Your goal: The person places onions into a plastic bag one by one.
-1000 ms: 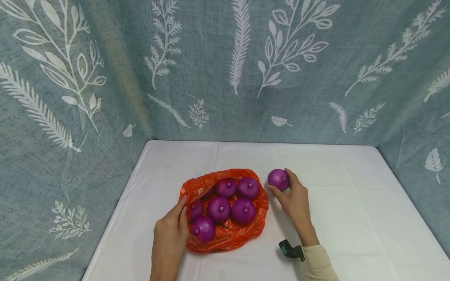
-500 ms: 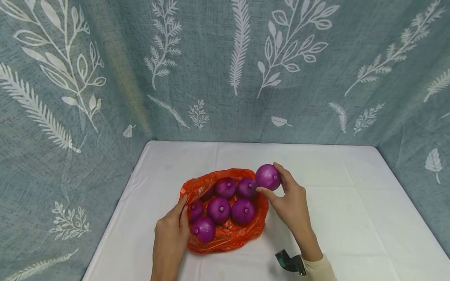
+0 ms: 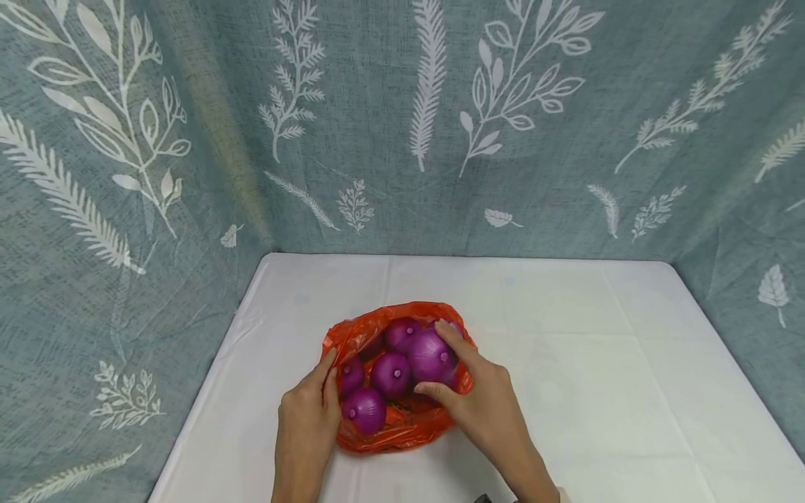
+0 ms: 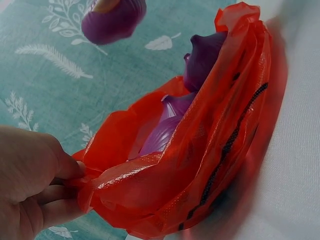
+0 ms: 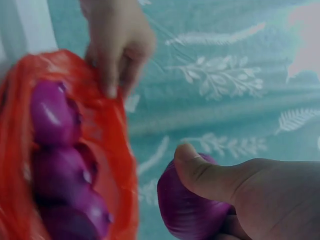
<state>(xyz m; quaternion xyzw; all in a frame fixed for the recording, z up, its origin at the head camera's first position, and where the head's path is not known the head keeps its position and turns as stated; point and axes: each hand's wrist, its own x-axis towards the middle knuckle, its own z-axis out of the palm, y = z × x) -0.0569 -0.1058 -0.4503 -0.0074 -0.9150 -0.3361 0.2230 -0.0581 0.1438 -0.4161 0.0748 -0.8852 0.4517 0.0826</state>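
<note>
A red plastic bag (image 3: 402, 441) lies open on the white table, with several purple onions (image 3: 391, 374) inside it. Pinched at the bag's left edge is the plastic rim, held by my left hand (image 3: 306, 419); the left wrist view shows the thumb and fingers (image 4: 67, 170) on it. My right hand (image 3: 487, 398) grips one more onion (image 3: 430, 355) between thumb and fingers, over the right part of the bag's mouth. The right wrist view shows that held onion (image 5: 187, 205) above the bag, apart from the others. It hides some of the onions below it.
The white cloth-covered table (image 3: 597, 377) reaches out on both sides of the bag. Behind and beside it hangs a blue-green curtain (image 3: 390, 140) with white leaf prints.
My right hand has carried the onion leftward from beside the bag to above the onions in it. My left hand has kept its hold on the bag's rim.
</note>
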